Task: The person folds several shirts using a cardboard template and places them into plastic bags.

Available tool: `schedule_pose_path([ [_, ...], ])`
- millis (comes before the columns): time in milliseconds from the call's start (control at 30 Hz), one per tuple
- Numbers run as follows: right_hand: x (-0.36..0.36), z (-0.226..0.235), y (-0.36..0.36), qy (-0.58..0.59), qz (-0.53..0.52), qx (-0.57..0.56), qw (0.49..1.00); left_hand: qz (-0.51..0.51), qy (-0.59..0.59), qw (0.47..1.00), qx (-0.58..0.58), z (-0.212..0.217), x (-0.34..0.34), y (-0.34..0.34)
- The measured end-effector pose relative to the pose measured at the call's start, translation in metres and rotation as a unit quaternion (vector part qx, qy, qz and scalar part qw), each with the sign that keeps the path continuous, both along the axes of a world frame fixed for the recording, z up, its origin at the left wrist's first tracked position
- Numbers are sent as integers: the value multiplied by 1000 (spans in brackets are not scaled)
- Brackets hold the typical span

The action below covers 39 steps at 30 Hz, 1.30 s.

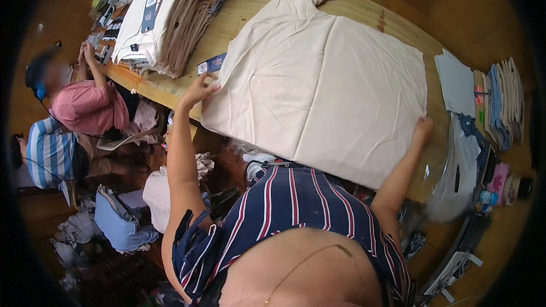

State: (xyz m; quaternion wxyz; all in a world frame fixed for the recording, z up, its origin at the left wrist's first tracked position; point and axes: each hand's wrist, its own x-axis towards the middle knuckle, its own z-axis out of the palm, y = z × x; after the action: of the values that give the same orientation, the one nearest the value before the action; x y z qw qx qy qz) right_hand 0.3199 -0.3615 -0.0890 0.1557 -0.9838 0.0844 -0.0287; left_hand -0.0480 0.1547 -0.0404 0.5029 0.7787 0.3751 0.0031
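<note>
A cream shirt (352,91) lies spread on the wooden table (264,0) in front of me, creased down its middle, with one short sleeve at the far end. At its left edge, my left hand (199,89) is closed, thumb and fingers pinching the cloth. Just beyond those fingers a dark blue and white hang tag (211,64) sticks out from the shirt's edge. My right hand (422,131) is closed on the near right corner of the cloth. The shirt's near edge hangs by my waist.
A tall stack of folded cream and brown garments (185,28) stands at the far left. Papers (455,79) and folded clothes (506,102) lie at the right, with a pen (457,177) nearer. Two people sit at the left, one in a pink shirt (85,105). Blue cloth (119,222) lies below.
</note>
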Motion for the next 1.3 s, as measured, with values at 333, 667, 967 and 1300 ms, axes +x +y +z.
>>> schedule_pose_path([
  [333, 10, -26, -24, -178, 34, 51, 982, 41, 101, 931, 348, -8, 2, -15],
  [667, 16, 3, 24, -200, 231, -101, 947, 20, 30, 827, 561, -44, 113, 12],
  [967, 36, 13, 63, -74, 176, -164, 968, 4, -39, 957, 287, -22, 167, 37],
  [1300, 171, -19, 39, -42, 286, -237, 928, -77, 28, 894, 440, -41, 269, 52],
])
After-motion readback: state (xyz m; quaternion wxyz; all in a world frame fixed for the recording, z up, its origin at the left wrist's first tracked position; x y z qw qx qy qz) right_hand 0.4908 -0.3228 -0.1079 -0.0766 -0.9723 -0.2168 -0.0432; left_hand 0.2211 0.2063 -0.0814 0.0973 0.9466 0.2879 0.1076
